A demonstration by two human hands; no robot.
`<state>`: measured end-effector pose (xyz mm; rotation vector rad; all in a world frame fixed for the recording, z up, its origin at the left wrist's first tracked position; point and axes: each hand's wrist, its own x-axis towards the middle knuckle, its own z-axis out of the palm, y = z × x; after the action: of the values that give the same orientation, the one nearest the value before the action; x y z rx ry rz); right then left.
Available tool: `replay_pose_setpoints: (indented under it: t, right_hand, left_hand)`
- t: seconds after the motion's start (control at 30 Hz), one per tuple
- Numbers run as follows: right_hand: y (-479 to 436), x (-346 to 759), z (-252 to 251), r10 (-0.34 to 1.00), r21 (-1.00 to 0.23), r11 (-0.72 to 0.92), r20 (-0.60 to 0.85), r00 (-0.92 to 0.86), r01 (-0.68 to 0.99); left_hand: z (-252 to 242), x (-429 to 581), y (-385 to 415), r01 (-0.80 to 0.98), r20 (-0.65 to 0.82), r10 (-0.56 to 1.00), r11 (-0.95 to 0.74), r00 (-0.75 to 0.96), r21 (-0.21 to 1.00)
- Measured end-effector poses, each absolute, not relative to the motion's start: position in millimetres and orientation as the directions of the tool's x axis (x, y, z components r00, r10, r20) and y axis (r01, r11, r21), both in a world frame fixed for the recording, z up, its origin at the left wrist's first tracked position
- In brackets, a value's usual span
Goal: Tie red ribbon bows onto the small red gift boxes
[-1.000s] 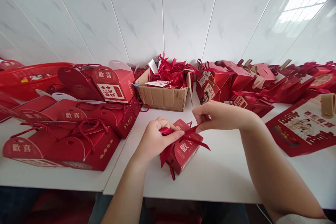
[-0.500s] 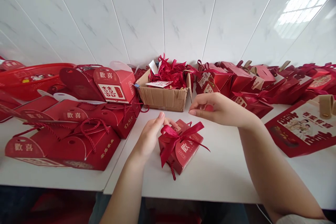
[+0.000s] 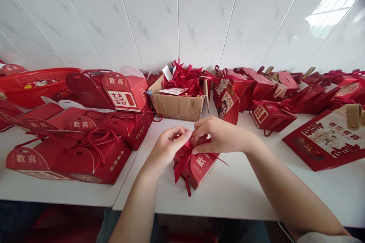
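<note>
A small red gift box (image 3: 196, 172) with gold lettering and a twisted cord sits on the white table in front of me. A dark red ribbon (image 3: 181, 163) is tied in a bow on top of it. My left hand (image 3: 168, 146) is closed on the ribbon at the box's upper left, thumb against fingers. From the right, my right hand (image 3: 212, 134) pinches the ribbon near the knot. Both hands cover much of the bow and the box's top.
A cardboard box (image 3: 176, 107) full of red ribbons stands behind. Red gift boxes (image 3: 94, 159) are stacked at left beside a red basin (image 3: 37, 91). More ribboned boxes (image 3: 273, 115) line the right, with a large red bag (image 3: 327, 140) nearer. A tiled wall (image 3: 205, 26) closes the back.
My right hand has come down and left from above the box onto the bow. The fingers of my left hand have curled in on the ribbon. The gift box stays in place.
</note>
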<state>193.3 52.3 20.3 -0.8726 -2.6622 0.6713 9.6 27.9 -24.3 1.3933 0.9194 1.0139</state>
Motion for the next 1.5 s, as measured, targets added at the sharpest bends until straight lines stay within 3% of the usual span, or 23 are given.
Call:
replay_pose_setpoints:
  t: [0.33,0.77,1.1,1.23,1.43,1.5]
  right_hand:
    - [51.0,187.8,16.8,0.58,-0.446,0.756,0.118,-0.806,0.478]
    - [50.2,184.0,14.3,0.592,-0.451,0.738,0.075,-0.802,0.502]
    - [50.4,186.4,14.1,0.576,-0.471,0.73,0.032,-0.817,0.496]
    - [50.3,190.6,17.8,0.571,-0.502,0.718,0.028,-0.82,0.483]
    - [52.4,208.9,32.7,0.673,-0.53,0.692,0.228,-0.704,0.49]
    - [53.0,217.4,37.5,0.707,-0.531,0.664,0.218,-0.672,0.526]
  left_hand:
    - [-32.5,8.4,31.8,0.228,0.213,0.962,-0.249,0.171,0.941]
    - [-35.7,7.4,36.2,0.364,0.242,0.966,-0.258,0.09,0.895]
    - [-36.6,8.4,36.6,0.372,0.229,0.968,-0.252,0.107,0.893]
    - [-31.9,7.5,33.2,0.271,0.183,0.964,-0.231,0.191,0.935]
    - [-29.6,3.8,32.2,0.056,0.02,0.981,-0.031,0.195,0.998]
    - [-31.2,2.8,33.5,0.053,0.007,0.986,-0.016,0.169,0.998]
